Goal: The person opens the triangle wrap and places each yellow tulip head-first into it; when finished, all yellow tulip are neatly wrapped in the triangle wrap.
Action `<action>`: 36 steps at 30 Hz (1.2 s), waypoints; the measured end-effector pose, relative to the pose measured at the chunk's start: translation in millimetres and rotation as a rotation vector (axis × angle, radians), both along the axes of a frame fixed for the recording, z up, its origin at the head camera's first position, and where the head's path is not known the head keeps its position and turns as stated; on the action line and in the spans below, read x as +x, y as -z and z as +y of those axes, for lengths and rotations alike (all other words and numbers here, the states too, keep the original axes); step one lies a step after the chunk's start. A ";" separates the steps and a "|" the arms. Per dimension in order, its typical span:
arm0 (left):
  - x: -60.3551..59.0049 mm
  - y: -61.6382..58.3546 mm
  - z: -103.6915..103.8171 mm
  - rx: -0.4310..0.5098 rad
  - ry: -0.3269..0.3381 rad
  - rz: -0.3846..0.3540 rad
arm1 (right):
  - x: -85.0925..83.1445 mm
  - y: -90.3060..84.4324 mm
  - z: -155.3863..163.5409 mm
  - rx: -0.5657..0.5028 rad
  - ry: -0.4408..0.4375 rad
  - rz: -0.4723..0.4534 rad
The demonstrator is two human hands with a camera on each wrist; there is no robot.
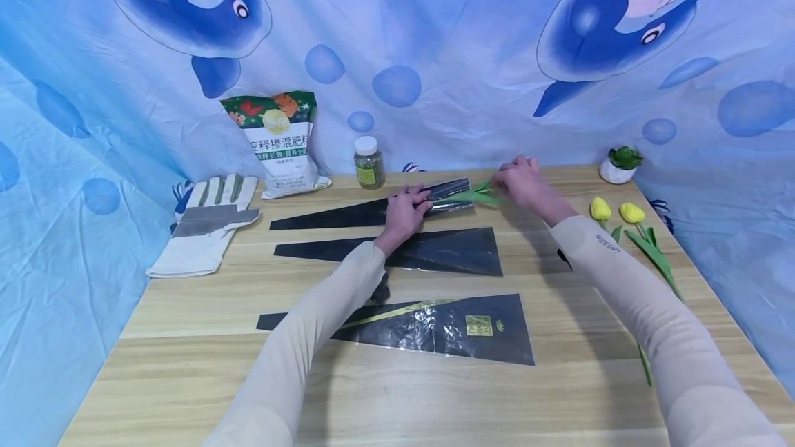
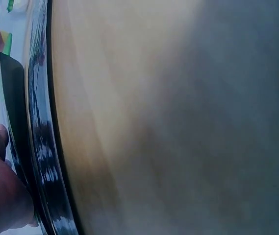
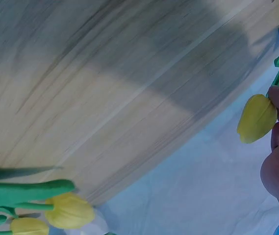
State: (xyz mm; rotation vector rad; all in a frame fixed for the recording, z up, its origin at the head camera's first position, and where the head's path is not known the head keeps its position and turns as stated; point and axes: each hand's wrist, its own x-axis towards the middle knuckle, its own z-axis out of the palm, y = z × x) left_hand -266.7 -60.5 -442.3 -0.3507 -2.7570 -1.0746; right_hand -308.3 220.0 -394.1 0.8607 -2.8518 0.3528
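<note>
My left hand (image 1: 406, 212) holds the farthest black flower sleeve (image 1: 335, 216) near its wide end, whose edges curl upward. In the left wrist view, that sleeve (image 2: 14, 93) rises beside the fingers. A yellow artificial tulip (image 3: 257, 118) is pinched by its stem, just below the bloom, in my right hand (image 1: 526, 185). Its green leaves (image 1: 478, 193) lie at the sleeve's mouth, with the lower stem hidden inside or behind the film. Two more black sleeves lie flat nearer me, a plain one (image 1: 441, 250) and one with gold print (image 1: 428, 326).
Two yellow tulips (image 1: 632, 212) lie at the right, partly under my right forearm. Along the back stand a fertilizer bag (image 1: 279, 157), a white-lidded jar (image 1: 369, 164) and a small potted succulent (image 1: 621, 164). Work gloves (image 1: 205, 233) lie at the left edge.
</note>
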 end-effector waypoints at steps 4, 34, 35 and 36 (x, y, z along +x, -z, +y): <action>0.5 0.2 0.8 -0.009 -0.011 -0.006 | 1.1 2.6 -8.9 -0.036 -0.024 0.000; -0.2 6.1 4.9 -0.065 0.001 0.010 | 11.9 19.7 -2.2 -0.417 0.013 -0.270; 0.0 5.2 4.2 -0.064 0.004 0.015 | 11.9 19.3 1.0 -0.398 0.017 -0.286; 0.4 4.4 3.5 -0.065 0.004 0.017 | 12.3 19.0 2.6 -0.382 0.030 -0.309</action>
